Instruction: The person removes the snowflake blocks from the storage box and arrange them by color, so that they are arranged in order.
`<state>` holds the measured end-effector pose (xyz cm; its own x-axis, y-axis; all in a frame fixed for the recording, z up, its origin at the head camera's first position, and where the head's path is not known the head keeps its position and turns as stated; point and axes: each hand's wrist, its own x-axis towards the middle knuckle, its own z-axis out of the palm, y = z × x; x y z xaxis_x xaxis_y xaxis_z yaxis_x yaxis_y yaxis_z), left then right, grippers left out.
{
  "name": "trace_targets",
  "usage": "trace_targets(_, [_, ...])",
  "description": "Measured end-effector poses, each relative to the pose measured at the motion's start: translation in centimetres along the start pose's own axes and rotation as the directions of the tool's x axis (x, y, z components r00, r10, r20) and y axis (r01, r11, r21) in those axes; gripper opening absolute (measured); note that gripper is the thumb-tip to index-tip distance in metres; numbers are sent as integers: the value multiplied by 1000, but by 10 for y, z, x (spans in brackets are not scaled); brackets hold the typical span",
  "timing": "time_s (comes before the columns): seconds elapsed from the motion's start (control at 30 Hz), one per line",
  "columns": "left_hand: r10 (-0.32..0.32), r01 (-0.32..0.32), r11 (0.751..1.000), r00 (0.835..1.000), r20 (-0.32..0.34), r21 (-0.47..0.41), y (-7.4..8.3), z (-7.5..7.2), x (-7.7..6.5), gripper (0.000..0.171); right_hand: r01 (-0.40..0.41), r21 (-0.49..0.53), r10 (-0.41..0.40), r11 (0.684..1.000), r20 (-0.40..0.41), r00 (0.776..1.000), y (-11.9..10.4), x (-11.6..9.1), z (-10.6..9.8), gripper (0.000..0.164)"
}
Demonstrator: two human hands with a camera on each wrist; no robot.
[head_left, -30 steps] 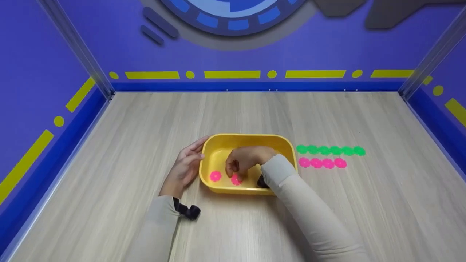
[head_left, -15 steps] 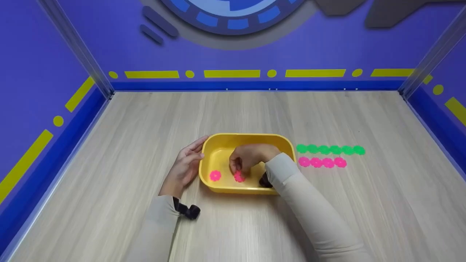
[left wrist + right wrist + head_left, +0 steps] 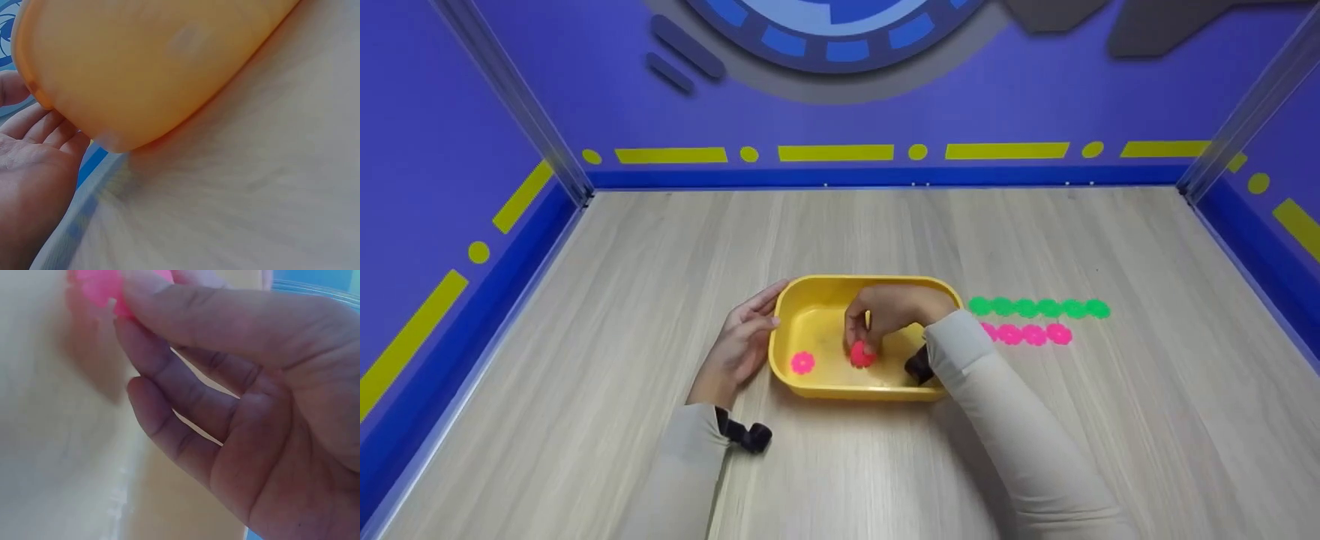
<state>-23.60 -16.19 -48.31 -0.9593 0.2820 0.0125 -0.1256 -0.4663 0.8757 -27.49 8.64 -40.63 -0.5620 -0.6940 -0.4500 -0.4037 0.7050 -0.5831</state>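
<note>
A yellow plastic basin (image 3: 870,391) stands on the table. My left hand (image 3: 740,341) rests against its left outer side, fingers stretched along the wall and thumb at the rim; the left wrist view shows these fingers touching the basin (image 3: 146,67). Inside the basin, my right hand (image 3: 885,311) pinches a pink flower-shaped piece (image 3: 862,354) between thumb and fingers. In the right wrist view this pink piece (image 3: 101,284) is partly cut off at the top. A second pink flower-shaped piece (image 3: 803,363) lies on the basin floor at the left.
Right of the basin lie a row of green flower-shaped pieces (image 3: 1039,308) and, nearer, a row of pink ones (image 3: 1033,335), partly hidden by the right sleeve. Blue-purple panels (image 3: 840,120) enclose the wooden table (image 3: 697,232). Each wrist wears a small black camera (image 3: 755,438).
My right hand has taken hold of the pink piece in the basin and moved it slightly right and up. The left hand and the basin have stayed in place.
</note>
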Motion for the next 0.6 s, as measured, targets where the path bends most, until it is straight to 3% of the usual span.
trace_targets(0.23, [7, -7, 1000, 1000, 8, -4, 0, 0, -1, 63, 44, -42, -47, 998, -79, 996, 7, -14, -9, 17])
trace_targets(0.6, [-2, 2, 1000, 1000, 20, -19, 0, 1, -1, 63, 51, -19, -54, 999, -186, 981, 13, -48, -26, 11])
